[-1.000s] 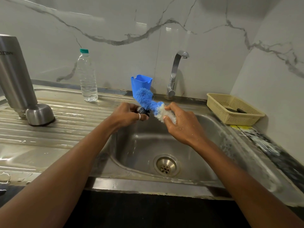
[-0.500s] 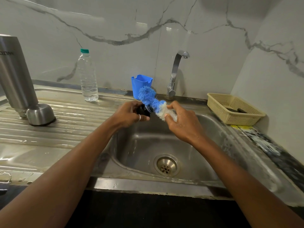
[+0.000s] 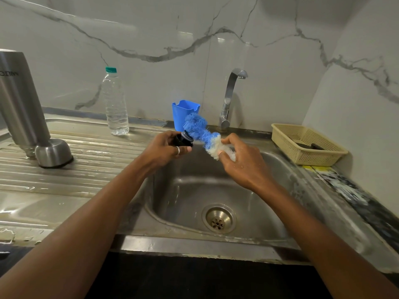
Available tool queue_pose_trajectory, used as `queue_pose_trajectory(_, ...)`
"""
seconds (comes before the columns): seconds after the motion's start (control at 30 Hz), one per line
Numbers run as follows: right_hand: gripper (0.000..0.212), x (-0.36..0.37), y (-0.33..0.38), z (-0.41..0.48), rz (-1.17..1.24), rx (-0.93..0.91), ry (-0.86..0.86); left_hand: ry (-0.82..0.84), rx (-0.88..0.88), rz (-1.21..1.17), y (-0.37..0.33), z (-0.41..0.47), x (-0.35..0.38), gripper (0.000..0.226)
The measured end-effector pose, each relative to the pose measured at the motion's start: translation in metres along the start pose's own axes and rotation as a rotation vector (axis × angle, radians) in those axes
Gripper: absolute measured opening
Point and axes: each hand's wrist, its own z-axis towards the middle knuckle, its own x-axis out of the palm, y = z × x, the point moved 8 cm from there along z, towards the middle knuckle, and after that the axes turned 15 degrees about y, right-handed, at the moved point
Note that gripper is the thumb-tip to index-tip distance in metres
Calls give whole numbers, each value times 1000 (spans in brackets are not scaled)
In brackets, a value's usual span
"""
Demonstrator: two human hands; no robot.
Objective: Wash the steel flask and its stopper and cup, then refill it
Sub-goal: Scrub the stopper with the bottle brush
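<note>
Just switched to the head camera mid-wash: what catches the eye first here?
The fluffy blue-and-white brush over the sink stands out: the right hand holds its white end, and its blue bristles meet the small black stopper that the left hand grips. Next comes the tall steel flask at far left on the draining board, with the steel cup right beside it.

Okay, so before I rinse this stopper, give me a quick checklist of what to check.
1. The stopper gripped by the left hand: ok.
2. The brush held by the right hand, bristles on stopper: ok.
3. The tap running: not ok, no water visible.
4. The stopper scrubbed clean: cannot tell.
5. The flask and cup resting on the drainboard, out of the way: ok.
</note>
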Motion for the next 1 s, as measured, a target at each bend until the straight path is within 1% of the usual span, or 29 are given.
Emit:
queue_pose_trajectory(0.13, 25, -1, -2, -1, -1, 24, -8, 6, -5, 23, 3, 3, 3, 44)
queue_pose_trajectory(0.2, 24, -1, 3, -3, 6, -2, -8, -35, -11, -18, 5, 5, 0, 46)
queue_pose_trajectory(0.27, 24, 0, 7, -3, 13, -21, -3, -64, -9, -19, 6, 5, -4, 44)
queue_pose_trajectory(0.4, 24, -1, 1, -1, -5, 23, -4, -41, -21, 7, 6, 5, -1, 42)
queue_pose_trajectory(0.53, 24, 0, 9, -5, 10, -26, 6, -68, -24, 27, 6, 6, -4, 41)
queue_pose_trajectory(0.67, 22, 0, 0, -1, -9, 31, 2, -74, -37, 38, 8, 5, -6, 40)
queue_pose_trajectory(0.8, 24, 0, 6, -4, -11, -10, 3, -66, -37, 67, 7, 6, -4, 38)
queue_pose_trajectory(0.93, 25, 1, -4, 0, -26, 44, 16, -66, -36, 103, 7, 5, -6, 37)
queue_pose_trajectory(1.0, 25, 2, -2, -2, -24, 30, 18, -57, -47, 132, 6, 4, -3, 35)
